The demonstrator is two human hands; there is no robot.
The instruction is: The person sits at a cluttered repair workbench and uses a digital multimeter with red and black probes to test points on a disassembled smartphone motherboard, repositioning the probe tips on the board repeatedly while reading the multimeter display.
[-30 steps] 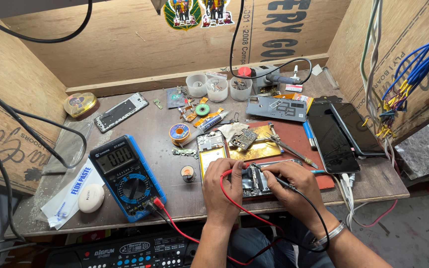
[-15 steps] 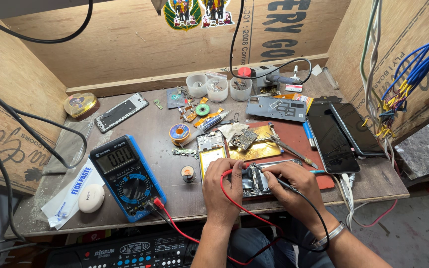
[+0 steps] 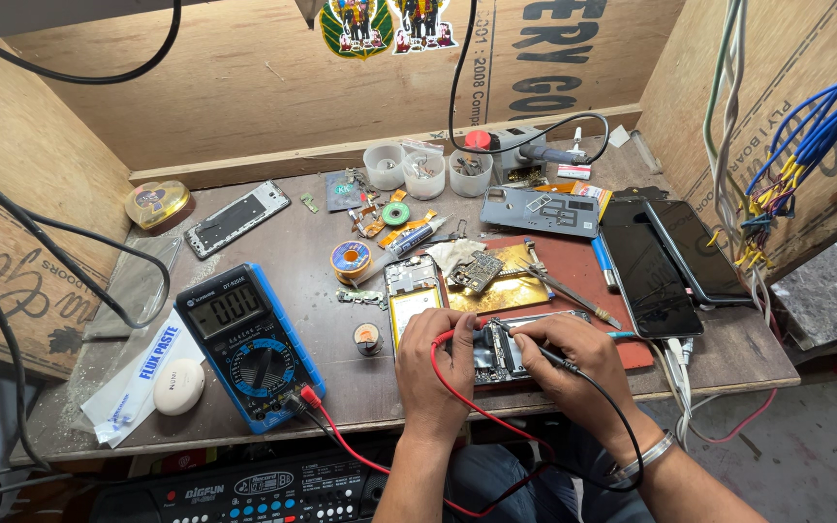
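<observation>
Non-handled items on the bench, located relative to the hands:

- Solder wire spool (image 3: 351,259): beyond the left hand, toward the back wall.
- Three translucent cups (image 3: 425,171): far beyond both hands, in a row.
- Two dark phones (image 3: 668,263): right of the right hand, overlapping.
- White oval case (image 3: 179,386): far left of the left hand.
- Round yellow tin (image 3: 155,203): far left, at the back.
- Tweezers (image 3: 566,292): just beyond the right hand.

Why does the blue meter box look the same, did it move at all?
No. The blue multimeter with the black dial lies in the same spot beside the white oval case, left of both hands.
</observation>
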